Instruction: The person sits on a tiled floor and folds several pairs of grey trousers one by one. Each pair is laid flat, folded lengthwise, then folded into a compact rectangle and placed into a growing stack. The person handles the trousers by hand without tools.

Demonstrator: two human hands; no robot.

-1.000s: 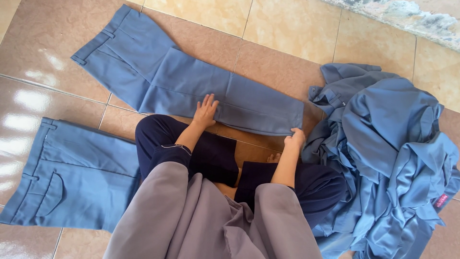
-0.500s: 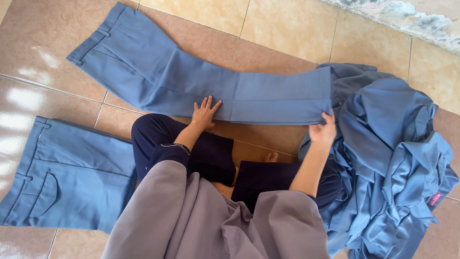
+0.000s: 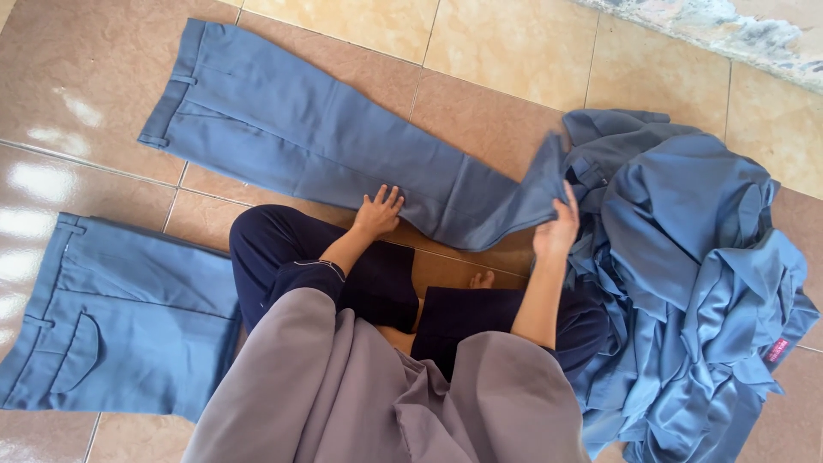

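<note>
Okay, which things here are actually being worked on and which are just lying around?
In hand:
- long blue cloth trousers laid flat
- left hand pressing their middle
- right hand lifting their hem end

Lying about:
- folded blue trousers
- heap of crumpled blue garments
- tan tiled floor

A home's tiled floor (image 3: 480, 51) strewn with trousers (image 3: 326, 146)

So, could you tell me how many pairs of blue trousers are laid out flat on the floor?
2: one pair stretched ahead under both hands, one folded pair at the left. The crumpled blue heap at the right may hide more.
</note>
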